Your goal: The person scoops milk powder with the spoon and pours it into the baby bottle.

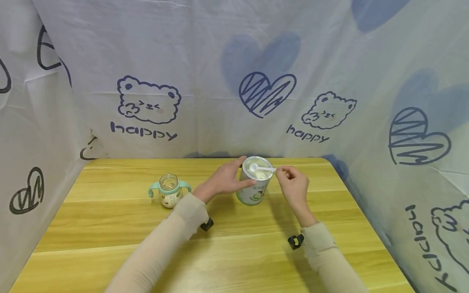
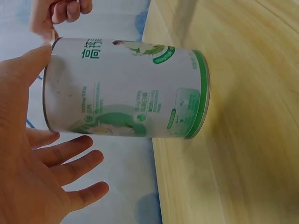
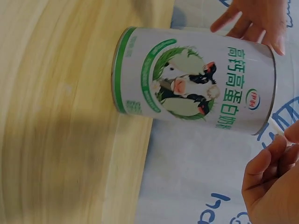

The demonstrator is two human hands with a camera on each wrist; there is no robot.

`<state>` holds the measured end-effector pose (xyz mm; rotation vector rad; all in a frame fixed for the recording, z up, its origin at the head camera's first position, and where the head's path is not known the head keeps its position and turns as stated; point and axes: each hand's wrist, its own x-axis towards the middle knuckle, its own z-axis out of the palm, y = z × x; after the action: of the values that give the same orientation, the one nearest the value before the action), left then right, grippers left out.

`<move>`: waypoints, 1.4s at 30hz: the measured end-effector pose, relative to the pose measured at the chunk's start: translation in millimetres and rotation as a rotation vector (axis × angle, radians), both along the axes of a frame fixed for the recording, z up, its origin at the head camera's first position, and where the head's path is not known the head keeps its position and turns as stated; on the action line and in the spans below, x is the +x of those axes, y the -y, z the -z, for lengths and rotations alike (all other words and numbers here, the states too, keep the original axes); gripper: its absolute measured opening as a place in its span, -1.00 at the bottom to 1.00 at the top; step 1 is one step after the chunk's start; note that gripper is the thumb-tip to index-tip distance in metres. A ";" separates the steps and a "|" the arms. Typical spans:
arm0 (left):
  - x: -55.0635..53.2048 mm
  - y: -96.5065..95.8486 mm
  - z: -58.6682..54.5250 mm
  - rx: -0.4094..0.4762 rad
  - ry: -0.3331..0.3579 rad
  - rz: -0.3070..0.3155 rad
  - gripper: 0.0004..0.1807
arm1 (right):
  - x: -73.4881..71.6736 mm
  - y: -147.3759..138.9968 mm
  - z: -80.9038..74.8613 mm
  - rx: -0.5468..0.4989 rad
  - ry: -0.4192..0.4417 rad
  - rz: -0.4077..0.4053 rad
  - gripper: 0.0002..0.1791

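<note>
A white and green milk powder can (image 1: 252, 194) stands upright on the table, open at the top with pale powder showing inside. My left hand (image 1: 228, 179) holds the can near its rim, thumb on the near side and forefinger on the far side. In the left wrist view its other fingers (image 2: 77, 169) spread out beside the can. My right hand (image 1: 294, 188) pinches the handle end of a white scoop (image 1: 254, 167) between thumb and forefinger. The scoop's bowl lies over the can's mouth. A cow's head is printed on the can in the right wrist view.
Left of the can stands a baby bottle (image 1: 170, 199) with mint-green handles, without a lid and with a pale content low inside. Wood-grain planks form the table (image 1: 242, 260). Behind and at both sides hangs a white cloth (image 1: 209, 118) with blue drawings.
</note>
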<state>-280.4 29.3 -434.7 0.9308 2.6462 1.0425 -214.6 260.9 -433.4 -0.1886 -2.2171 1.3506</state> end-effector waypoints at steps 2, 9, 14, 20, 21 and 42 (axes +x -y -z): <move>0.7 -1.8 0.4 -0.002 -0.007 0.004 0.16 | -0.4 1.4 0.0 0.067 -0.042 -0.011 -0.87; 2.0 -3.4 0.7 0.013 -0.017 0.000 0.16 | -4.9 4.4 4.5 0.394 -0.238 -0.073 -0.88; 1.9 -3.8 1.4 0.028 -0.026 0.003 0.14 | -8.5 4.1 10.8 0.629 -0.379 -0.091 -0.88; 2.8 -4.9 1.7 0.022 -0.022 -0.010 0.15 | -9.7 4.1 10.3 0.684 -0.397 -0.118 -0.90; 2.9 -5.1 1.7 0.021 -0.020 -0.012 0.15 | -9.7 4.1 9.5 0.686 -0.391 -0.124 -0.90; 3.9 -4.2 1.9 0.027 -0.008 -0.015 0.16 | -10.6 -0.2 -16.9 0.787 -0.061 -0.354 -0.85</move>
<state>-276.5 33.5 -436.6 0.9238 2.6567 1.0822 -225.1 261.1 -416.6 0.5390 -2.6190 0.5262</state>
